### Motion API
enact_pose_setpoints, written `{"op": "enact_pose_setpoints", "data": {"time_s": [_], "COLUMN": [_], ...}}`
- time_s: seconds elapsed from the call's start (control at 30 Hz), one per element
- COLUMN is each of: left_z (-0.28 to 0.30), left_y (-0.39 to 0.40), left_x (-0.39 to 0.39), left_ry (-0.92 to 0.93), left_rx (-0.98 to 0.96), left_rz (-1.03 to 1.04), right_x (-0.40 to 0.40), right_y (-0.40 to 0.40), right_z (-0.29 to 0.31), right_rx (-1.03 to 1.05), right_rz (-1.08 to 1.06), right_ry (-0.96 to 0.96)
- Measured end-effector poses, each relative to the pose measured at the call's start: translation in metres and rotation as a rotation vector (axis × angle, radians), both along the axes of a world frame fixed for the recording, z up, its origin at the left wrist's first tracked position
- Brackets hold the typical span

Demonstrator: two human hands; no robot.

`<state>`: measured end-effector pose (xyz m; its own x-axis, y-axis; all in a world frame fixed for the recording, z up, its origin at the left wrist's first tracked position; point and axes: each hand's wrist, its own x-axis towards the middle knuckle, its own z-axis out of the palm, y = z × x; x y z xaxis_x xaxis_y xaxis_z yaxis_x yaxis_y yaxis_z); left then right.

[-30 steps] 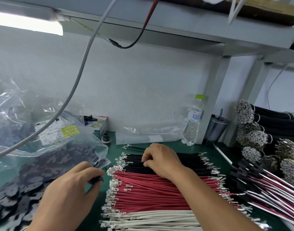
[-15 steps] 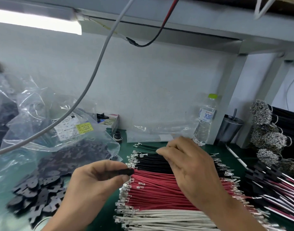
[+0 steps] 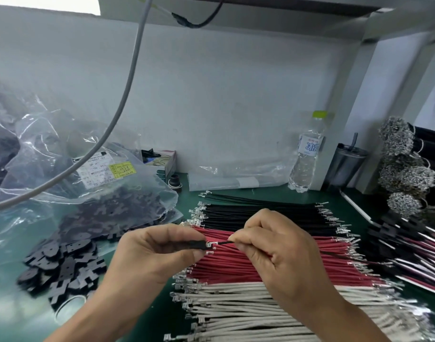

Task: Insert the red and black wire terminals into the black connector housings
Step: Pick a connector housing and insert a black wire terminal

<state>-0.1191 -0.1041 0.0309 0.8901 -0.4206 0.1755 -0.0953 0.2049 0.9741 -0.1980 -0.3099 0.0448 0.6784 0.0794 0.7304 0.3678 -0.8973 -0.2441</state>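
Note:
My left hand (image 3: 159, 253) pinches a small black connector housing (image 3: 196, 244) between thumb and fingers. My right hand (image 3: 278, 250) grips a black wire (image 3: 225, 242) near its end; the wire's metal terminal (image 3: 211, 245) sits right at the housing's mouth. Both hands hover over flat rows of cut wires on the green mat: black wires (image 3: 258, 214) at the back, red wires (image 3: 226, 267) in the middle, white wires (image 3: 248, 309) nearest me. Loose black housings (image 3: 63, 262) lie spilled at the left.
A clear plastic bag (image 3: 71, 183) of housings lies at the left, with a grey cable (image 3: 127, 90) hanging across it. A water bottle (image 3: 307, 154) and a grey cup (image 3: 344, 166) stand at the back. Finished wire assemblies (image 3: 408, 245) and bundled wires (image 3: 406, 174) fill the right side.
My right hand lifted a black wire off the pile and brought its terminal to the housing. My left hand raised the housing toward the middle. The camera view tilted down and closer.

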Motion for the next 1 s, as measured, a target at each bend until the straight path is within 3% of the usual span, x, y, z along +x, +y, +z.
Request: {"op": "enact_pose_setpoints", "data": {"time_s": [0.3,0.5,0.67,1.0], "left_z": [0.001,0.0,0.004,0.004], "left_y": [0.004,0.005,0.005,0.0], "left_x": [-0.003,-0.004,-0.006,-0.01], "left_ry": [-0.053,-0.329,-0.137,-0.151], "left_rx": [0.103,0.317,0.191,0.158], "left_rz": [0.048,0.141,0.033,0.064], "right_x": [0.0,0.001,0.001,0.003], "right_y": [0.004,0.009,0.011,0.01], "right_z": [-0.005,-0.009,-0.01,-0.009], "right_rx": [0.058,-0.024,0.079,0.058], "right_rz": [0.03,-0.011,0.047,0.013], "right_ry": [0.105,0.115,0.167,0.091]}}
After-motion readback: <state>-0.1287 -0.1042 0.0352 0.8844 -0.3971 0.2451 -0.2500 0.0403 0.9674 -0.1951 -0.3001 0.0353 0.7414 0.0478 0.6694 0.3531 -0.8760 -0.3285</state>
